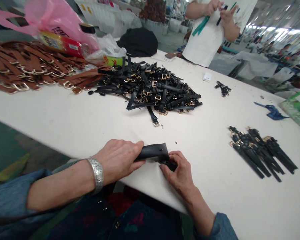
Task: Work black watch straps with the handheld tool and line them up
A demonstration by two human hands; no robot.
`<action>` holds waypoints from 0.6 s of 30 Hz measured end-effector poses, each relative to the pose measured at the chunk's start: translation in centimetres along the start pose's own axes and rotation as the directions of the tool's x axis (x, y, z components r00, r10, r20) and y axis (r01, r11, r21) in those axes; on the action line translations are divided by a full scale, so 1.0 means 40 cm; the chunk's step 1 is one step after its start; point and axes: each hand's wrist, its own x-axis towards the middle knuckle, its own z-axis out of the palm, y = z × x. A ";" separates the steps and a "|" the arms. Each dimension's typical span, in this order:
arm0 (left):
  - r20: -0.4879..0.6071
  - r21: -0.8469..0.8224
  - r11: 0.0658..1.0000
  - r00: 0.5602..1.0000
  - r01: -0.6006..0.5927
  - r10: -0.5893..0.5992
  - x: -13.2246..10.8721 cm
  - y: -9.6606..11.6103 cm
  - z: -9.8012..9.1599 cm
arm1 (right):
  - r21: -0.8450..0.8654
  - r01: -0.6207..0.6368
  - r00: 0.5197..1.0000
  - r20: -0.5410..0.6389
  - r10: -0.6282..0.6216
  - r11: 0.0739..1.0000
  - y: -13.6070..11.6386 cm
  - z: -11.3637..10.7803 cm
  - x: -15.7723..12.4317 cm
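1. The fingers of the left hand are closed, thumb opposite forefinger, on a black strap above the near table edge, seemingly to keep it level.
2. Just right, the right hand has its fingers curled together round a dark piece beneath the strap's end, likely steadying it; whether both are one strap I cannot quite tell, since the fingers cover the join.
3. Farther right, sorted straps lie roughly parallel, buckles at the far end, presumably for order.
4. Beyond the hands, a tangled heap hides its lower layers; brown straps lie left, perhaps grouped by colour.
5. Far across the table, another person holds green strips; the frame cuts off the head.
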 end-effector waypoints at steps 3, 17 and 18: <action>-0.030 -0.012 0.999 0.999 0.038 -0.038 0.011 -0.029 0.011 | -0.006 0.009 1.000 0.000 -0.009 1.000 -0.002 0.006 -0.001; -0.063 -0.206 0.969 0.986 0.138 -0.153 -0.118 -0.206 0.106 | -0.286 0.410 0.905 0.005 -0.426 0.866 -0.042 0.027 0.004; -0.061 -0.219 0.967 0.987 0.132 -0.148 -0.124 -0.206 0.115 | -0.262 0.425 0.900 0.018 -0.436 0.866 -0.041 0.025 0.000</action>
